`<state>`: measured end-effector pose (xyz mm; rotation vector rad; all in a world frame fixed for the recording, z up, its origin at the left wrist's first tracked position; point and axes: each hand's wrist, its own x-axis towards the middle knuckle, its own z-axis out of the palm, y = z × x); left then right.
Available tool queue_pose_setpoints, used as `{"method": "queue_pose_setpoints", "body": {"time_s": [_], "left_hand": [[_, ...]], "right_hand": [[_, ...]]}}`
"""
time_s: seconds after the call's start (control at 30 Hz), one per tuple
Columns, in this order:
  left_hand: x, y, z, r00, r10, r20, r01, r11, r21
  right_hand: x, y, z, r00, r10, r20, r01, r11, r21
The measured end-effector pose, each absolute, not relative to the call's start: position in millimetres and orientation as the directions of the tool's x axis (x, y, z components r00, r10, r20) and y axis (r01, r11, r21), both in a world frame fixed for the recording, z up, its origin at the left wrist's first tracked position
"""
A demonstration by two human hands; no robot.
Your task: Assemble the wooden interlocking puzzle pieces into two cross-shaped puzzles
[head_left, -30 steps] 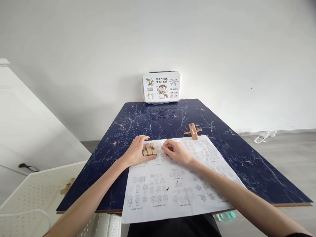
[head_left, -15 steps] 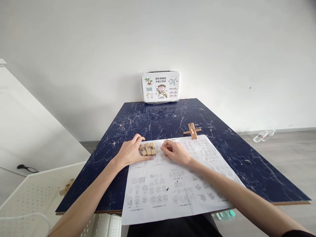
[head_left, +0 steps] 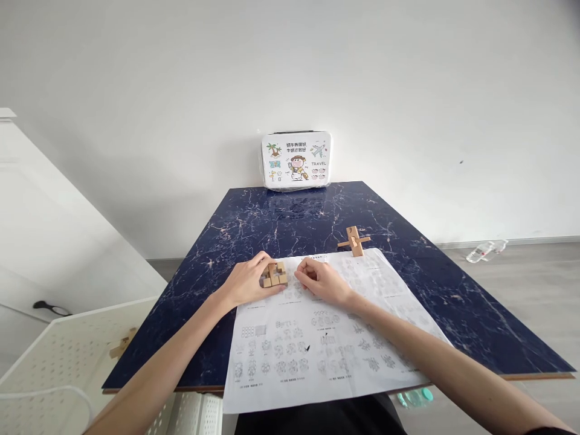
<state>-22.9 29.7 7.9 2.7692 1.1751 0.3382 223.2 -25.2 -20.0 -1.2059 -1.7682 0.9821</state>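
A small wooden block puzzle point(head_left: 275, 275) lies on the top left part of a large printed sheet point(head_left: 317, 338) spread over the dark blue marbled table point(head_left: 317, 211). My left hand point(head_left: 247, 282) curls round the puzzle's left side, thumb and fingers closed on it. My right hand point(head_left: 321, 281) rests on the sheet just right of the puzzle, fingers curled into a loose fist and not touching it; nothing shows in them. A second wooden cross-shaped puzzle point(head_left: 354, 241) stands at the sheet's far right corner.
A white picture-printed case point(head_left: 296, 160) stands against the wall at the table's far edge. A white perforated basket point(head_left: 58, 356) holding a wooden piece point(head_left: 121, 345) sits low on the left. A plastic bottle point(head_left: 487, 250) lies on the floor at right.
My left hand drew back slightly from the puzzle half a second ago, then closed in on its left side again. The right hand has barely moved.
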Motion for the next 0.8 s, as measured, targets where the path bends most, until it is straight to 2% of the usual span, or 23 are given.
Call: {"method": "queue_pose_setpoints", "body": {"time_s": [0.37, 0.63, 0.8], "left_hand": [[-14, 23, 3, 0.695, 0.683, 0.227, 0.628, -0.729, 0.272], [-11, 18, 3, 0.704, 0.616, 0.354, 0.524, -0.787, 0.326], [-12, 18, 3, 0.716, 0.61, 0.34, 0.508, -0.789, 0.346]], "right_hand": [[223, -24, -24, -0.266, 0.946, 0.183, 0.368, 0.276, -0.888], [224, -24, -23, -0.273, 0.947, 0.169, 0.292, 0.249, -0.924], [223, -23, -22, -0.269, 0.952, 0.144, 0.313, 0.227, -0.922]]}}
